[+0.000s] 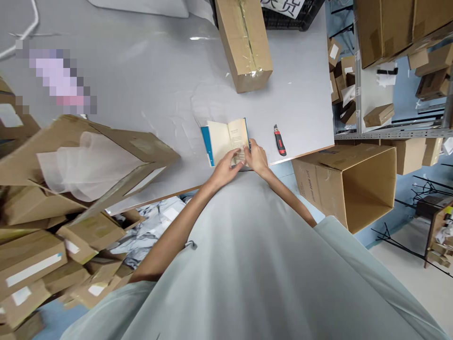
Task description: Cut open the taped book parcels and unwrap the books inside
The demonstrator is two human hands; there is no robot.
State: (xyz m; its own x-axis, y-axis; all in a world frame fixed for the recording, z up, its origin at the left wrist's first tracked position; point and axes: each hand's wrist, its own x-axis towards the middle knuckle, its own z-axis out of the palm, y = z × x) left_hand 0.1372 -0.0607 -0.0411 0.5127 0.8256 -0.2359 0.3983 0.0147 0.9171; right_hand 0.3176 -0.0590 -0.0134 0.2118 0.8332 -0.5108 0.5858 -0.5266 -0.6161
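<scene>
A book [220,138] with blue covers lies open at the near edge of the grey table, showing cream pages with some print on the right one. At its lower edge, my left hand [227,170] is closed on the book, fingers reaching over the pages. My right hand [258,157] grips the lower right corner, with the thumb over the page; the fingers beneath are partly hidden. To the right of that hand lies a red and black box cutter [279,140], touched by neither hand.
A taped carton [252,52] stands at the back beside a black crate [304,19]. On the left is an open carton [152,146] with white foam wrap [92,165]. Several boxes are piled below left. A large open carton [318,182] stands right of the table, near shelves.
</scene>
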